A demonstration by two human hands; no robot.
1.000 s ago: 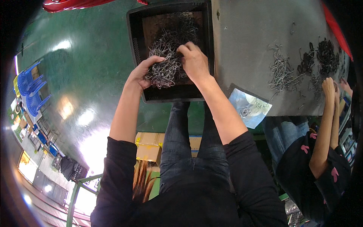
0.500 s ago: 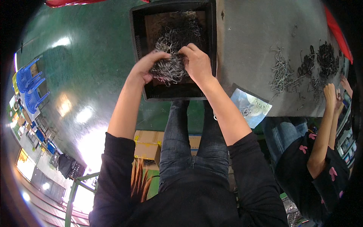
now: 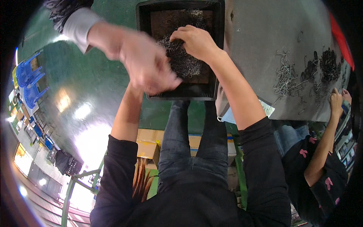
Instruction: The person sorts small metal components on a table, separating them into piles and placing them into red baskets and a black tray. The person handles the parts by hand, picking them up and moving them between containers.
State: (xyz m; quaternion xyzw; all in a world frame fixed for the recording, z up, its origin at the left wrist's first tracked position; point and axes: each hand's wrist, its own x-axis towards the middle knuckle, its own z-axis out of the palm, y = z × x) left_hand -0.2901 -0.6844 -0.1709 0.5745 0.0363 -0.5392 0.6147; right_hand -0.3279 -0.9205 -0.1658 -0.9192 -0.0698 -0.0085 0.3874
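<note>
“Pale grey cuff [image 3: 77,28] on that blurred hand [image 3: 147,64] at upper left: whose?”

“Another person's. It covers the end of the left forearm [image 3: 128,113], so whether the left hand grasps anything, I cannot tell.”

“And the right hand [image 3: 198,41]?”

“It reaches over the crate's right side, its fingers [image 3: 180,34] curled down at the heap of hooks [image 3: 185,62]. Whether they pinch one, the dark tangle doesn't let me say.”

“How does the heap lie from them?”

“Below and around the fingertips, inside the black crate [image 3: 189,93]. Its long axis seems to run roughly near to far, along the crate.”

“Edges?”

“Walls all round. A strip of brown bottom shows on the near side. The blurred hand crosses the left rim, so the right side offers more room.”

“Farther out?”

“The grey table [image 3: 257,38], just beside the right rim. Loose hooks [image 3: 285,77] and darker clusters [image 3: 329,66] lie on it, well apart from the crate, near a co-worker's hand [image 3: 335,100].”
</note>
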